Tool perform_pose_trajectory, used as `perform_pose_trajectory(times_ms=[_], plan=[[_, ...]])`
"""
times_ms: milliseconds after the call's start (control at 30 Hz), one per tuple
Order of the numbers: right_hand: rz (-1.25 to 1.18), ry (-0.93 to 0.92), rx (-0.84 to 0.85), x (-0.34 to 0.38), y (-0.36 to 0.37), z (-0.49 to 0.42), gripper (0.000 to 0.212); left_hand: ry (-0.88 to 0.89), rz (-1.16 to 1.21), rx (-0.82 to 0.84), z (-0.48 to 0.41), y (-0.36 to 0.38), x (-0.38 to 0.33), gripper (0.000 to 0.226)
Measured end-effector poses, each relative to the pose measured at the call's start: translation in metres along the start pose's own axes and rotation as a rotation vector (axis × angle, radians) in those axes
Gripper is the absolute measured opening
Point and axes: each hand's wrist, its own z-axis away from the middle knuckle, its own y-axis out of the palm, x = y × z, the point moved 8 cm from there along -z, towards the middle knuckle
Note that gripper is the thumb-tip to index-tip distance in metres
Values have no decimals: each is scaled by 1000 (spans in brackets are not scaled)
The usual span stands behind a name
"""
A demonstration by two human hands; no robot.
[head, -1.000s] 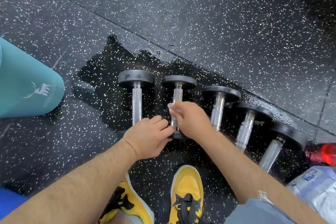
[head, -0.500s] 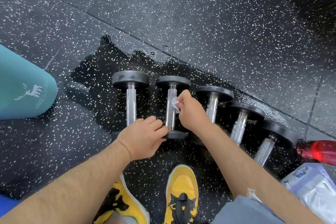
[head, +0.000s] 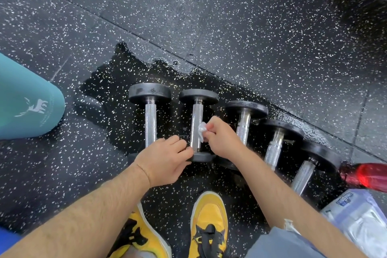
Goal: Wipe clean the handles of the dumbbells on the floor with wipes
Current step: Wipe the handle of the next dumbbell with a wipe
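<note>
Chrome dumbbell handle [head: 196, 125] pointing away, right hand [head: 222, 140] pinching wipe [head: 202, 131] on it

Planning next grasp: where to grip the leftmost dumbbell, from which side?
Leftmost dumbbell: probably take the knurled handle mid-length, from above and the left. It lies flat; its far head caps one end, the left hand covers the near end, the neighbour dumbbell crowds its right.

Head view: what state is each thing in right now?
Second dumbbell, lying on the floor, wipe against its handle.
Wipe, crumpled, pressed against that handle.
Right hand, pinches the wipe.
Left hand, fingers curled at the second dumbbell's near end; grip unclear.
Other four dumbbells, lying in a row.
Floor, wet patch around the dumbbells.
Red bottle, lying on its side.
</note>
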Motion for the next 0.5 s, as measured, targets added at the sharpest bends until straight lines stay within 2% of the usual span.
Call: perform_pose_trajectory(times_ms=[100,267,400,500], plan=[[110,-58,24,1,-1,2,5,0,-10,-2,-1,0,1,22],[156,-241,-155,33,-16,-2,10,1,-7,-8,0,-1,-1,21],[301,-315,-60,45,2,4,17,-7,-24,11,0,0,0,22],[414,-385,-116,60,-2,-1,20,-14,-24,13,-2,0,1,22]])
